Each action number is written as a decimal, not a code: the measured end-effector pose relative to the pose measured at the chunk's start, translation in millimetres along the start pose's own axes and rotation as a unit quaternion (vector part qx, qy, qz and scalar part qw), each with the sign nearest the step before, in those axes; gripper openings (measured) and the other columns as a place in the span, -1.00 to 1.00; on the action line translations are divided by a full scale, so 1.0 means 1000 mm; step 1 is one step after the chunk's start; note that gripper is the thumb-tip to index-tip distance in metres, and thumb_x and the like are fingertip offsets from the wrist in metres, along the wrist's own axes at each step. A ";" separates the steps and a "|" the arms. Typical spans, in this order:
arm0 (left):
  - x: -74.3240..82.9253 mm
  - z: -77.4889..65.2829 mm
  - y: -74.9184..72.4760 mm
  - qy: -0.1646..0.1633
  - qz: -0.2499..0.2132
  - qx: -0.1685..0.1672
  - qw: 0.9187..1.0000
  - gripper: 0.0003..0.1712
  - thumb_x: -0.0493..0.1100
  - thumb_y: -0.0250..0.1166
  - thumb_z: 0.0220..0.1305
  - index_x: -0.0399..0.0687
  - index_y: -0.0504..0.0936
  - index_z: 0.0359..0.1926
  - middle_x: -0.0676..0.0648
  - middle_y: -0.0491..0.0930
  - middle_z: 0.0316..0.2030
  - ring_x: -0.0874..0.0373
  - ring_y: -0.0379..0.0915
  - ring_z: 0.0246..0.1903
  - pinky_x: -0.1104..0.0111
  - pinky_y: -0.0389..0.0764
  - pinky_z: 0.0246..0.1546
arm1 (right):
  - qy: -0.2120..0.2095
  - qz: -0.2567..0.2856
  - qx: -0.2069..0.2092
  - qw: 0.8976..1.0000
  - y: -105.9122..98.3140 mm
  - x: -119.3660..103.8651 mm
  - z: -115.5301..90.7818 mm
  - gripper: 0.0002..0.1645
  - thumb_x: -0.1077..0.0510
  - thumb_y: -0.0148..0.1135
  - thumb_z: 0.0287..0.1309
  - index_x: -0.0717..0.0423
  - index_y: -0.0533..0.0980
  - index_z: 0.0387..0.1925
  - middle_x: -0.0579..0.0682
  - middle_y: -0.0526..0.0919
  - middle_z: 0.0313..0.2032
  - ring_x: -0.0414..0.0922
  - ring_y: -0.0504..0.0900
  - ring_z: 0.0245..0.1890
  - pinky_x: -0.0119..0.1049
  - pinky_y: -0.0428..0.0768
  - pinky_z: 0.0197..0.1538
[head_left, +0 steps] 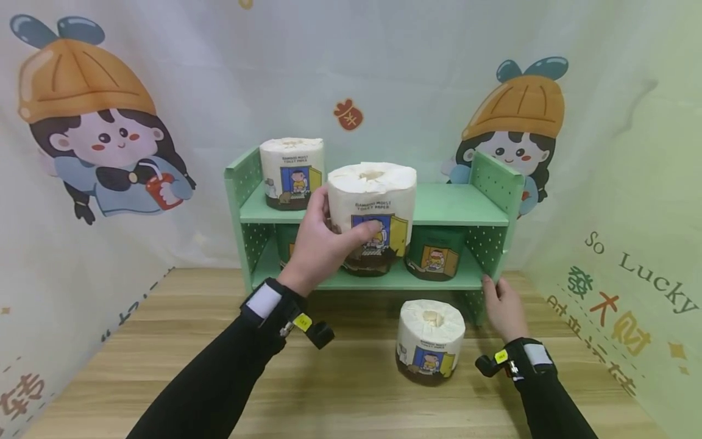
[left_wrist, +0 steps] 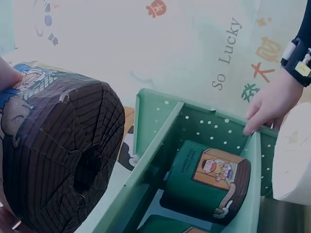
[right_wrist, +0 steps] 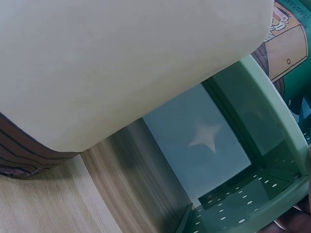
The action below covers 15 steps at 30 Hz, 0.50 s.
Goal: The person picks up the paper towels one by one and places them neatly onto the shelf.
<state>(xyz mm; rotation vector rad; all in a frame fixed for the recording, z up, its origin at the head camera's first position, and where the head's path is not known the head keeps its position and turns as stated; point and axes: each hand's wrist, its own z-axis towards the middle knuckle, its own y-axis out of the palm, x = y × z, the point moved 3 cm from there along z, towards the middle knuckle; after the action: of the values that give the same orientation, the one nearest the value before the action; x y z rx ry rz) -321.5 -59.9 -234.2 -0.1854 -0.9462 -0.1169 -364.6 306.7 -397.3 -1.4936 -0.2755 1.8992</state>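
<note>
My left hand (head_left: 329, 238) grips a white-wrapped toilet paper roll (head_left: 370, 189) in front of the shelf, thumb across its printed front. The roll's dark brown striped bottom (left_wrist: 63, 155) faces the camera in the left wrist view. My right hand (head_left: 504, 308) holds the lower right edge of the green two-tier shelf (head_left: 460, 204) between thumb and fingers. Another white roll (head_left: 293, 174) stands at the left of the upper tier. Green-wrapped rolls (head_left: 436, 253) sit on the lower tier, partly hidden behind the held roll and left hand.
On the wooden table (head_left: 340, 372), a white roll (head_left: 430, 341) stands upright in front of the shelf, left of my right hand. A printed curtain (head_left: 230, 73) hangs behind and along both sides. The shelf's perforated side panels (head_left: 496, 180) rise above the upper tier.
</note>
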 end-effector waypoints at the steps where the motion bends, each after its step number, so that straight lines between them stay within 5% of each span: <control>1: 0.000 0.002 0.000 -0.002 0.000 0.002 1.000 0.01 -0.06 0.51 0.27 0.03 0.16 0.61 -0.14 0.55 0.36 -0.10 0.67 0.27 0.06 0.79 0.18 | 0.000 -0.001 0.000 1.000 0.000 0.000 0.000 -0.30 -0.19 -0.23 0.78 0.30 0.48 0.38 0.41 0.66 0.08 0.19 0.55 -0.05 -0.09 0.48 -0.10; 15: -0.010 0.028 -0.006 -0.028 0.043 0.021 0.998 0.02 -0.05 0.56 0.34 0.05 0.14 0.61 -0.12 0.52 0.40 -0.07 0.64 0.30 -0.01 0.73 0.28 | 0.006 0.007 -0.003 1.000 0.001 0.000 0.000 -0.28 -0.20 -0.25 0.78 0.31 0.47 0.41 0.45 0.64 0.23 0.25 0.59 0.08 0.09 0.55 0.07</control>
<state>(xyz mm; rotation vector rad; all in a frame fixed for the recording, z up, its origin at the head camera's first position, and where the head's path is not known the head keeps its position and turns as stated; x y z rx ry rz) -350.5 -59.7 -225.9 -0.1907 -0.9944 -0.0112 -365.0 306.0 -397.3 -1.5146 -0.2670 1.9021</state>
